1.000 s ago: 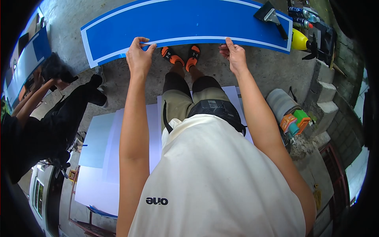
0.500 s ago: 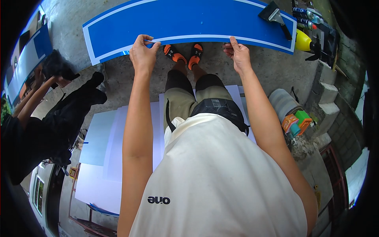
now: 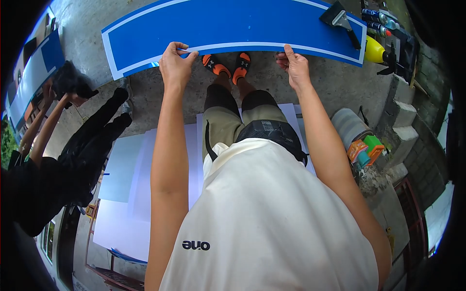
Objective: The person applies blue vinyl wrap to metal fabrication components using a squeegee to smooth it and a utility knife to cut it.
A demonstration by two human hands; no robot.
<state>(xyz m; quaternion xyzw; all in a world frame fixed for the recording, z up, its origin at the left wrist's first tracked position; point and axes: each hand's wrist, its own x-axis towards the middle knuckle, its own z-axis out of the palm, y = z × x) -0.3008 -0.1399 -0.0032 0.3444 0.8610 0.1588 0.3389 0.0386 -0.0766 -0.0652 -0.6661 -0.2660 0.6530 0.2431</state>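
A long blue panel (image 3: 233, 24) with a white stripe along its border spans the top of the view. My left hand (image 3: 175, 65) is closed at its near edge, left of centre, thumb and index finger pinching there. Farther right, my right hand (image 3: 294, 65) grips the same edge, with the thumb on the white stripe and the fingers curled below. A squeegee (image 3: 341, 23) with a dark blade and black handle lies on the panel's right end, away from both hands.
Beyond the panel's right end are a yellow bottle (image 3: 374, 50) and spray cans (image 3: 376, 22). Large white sheets (image 3: 121, 220) lie behind me. At left stands a person in black (image 3: 73, 160) beside another blue-and-white panel (image 3: 36, 80). Concrete steps (image 3: 403, 114) rise at right.
The person at left has shifted slightly, and more of their arms and shoes shows. My hands keep their places on the panel edge, which has barely moved.
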